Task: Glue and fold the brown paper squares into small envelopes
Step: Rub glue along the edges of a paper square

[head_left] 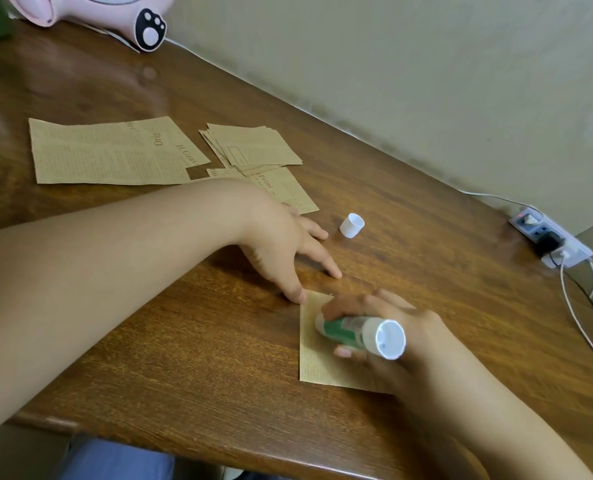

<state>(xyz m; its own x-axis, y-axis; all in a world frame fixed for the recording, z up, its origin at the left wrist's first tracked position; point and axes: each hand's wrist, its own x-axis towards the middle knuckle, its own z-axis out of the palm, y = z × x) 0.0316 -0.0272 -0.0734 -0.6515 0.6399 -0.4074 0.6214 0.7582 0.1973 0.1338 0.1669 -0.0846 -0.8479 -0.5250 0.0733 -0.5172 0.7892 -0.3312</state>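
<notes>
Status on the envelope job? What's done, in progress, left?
Done: glue stick's cap is off and lies on the table; squares are cut and stacked. No finished envelope is visible.
In hand: the right hand rubs the glue stick on one brown square, the left hand pinning its corner.
Left: folding this square, then the stack and the large uncut sheet.
</notes>
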